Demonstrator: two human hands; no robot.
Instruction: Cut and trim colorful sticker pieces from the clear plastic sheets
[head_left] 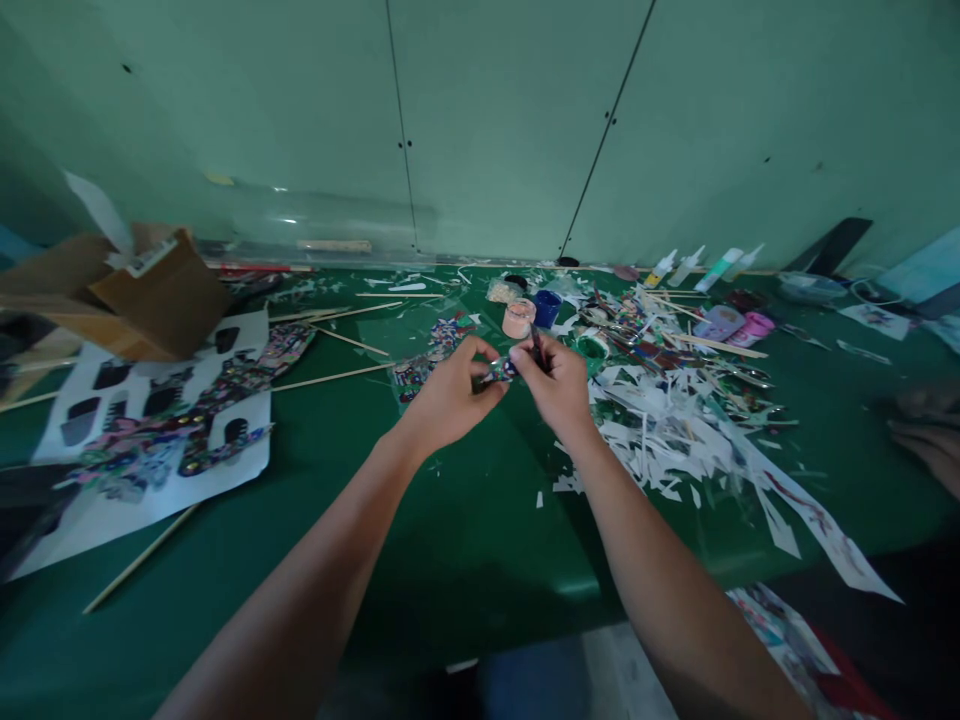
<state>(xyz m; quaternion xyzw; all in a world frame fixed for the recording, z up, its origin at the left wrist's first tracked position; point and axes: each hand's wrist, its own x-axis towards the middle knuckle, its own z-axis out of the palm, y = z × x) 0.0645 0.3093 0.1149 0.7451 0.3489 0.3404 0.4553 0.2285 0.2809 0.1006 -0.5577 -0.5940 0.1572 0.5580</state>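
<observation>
Over the middle of the green table, my left hand [455, 392] pinches a small, colourful patterned piece [501, 370] between thumb and fingers. Close beside it, my right hand [556, 380] is closed around a dark, slim tool [538, 345], its kind too small to make out. My right thumb is near the edge of the patterned piece; whether it touches cannot be told. Just beyond the hands stand an open jar of peach paint [519, 318] and a blue jar [547, 306]. Behind my left hand lie more colourful patterned pieces [410, 378].
Paper scraps [660, 430] are heaped on the right, with glue bottles [718, 270] behind. A cardboard box [161, 295] and a white sheet [240, 470] with dark shapes lie left. Thin wooden sticks [142, 558] are scattered about. Another person's hand [930, 450] rests at the far right.
</observation>
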